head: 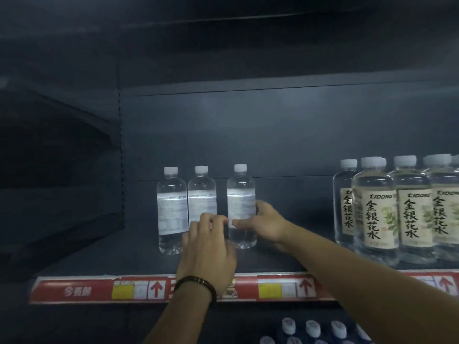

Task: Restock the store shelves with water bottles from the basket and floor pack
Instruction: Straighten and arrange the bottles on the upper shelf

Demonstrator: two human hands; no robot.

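Note:
Three clear water bottles with white caps and white labels stand upright on a dark shelf (pixel 82 259). The left bottle (pixel 172 209) and the middle bottle (pixel 201 192) stand close together. The right bottle (pixel 241 194) stands a little apart, and my right hand (pixel 263 224) wraps its lower half from the right. My left hand (pixel 208 247), with a dark bead bracelet on the wrist, covers the bottom of the middle bottle; its fingertips reach the right bottle's label. Neither the basket nor the floor pack is in view.
Several taller bottles with beige labels (pixel 380 214) fill the shelf's right end. A red price strip (pixel 99 290) runs along the shelf's front edge. Below it, white bottle caps (pixel 313 327) show on a lower level. An upper shelf (pixel 248 85) hangs overhead.

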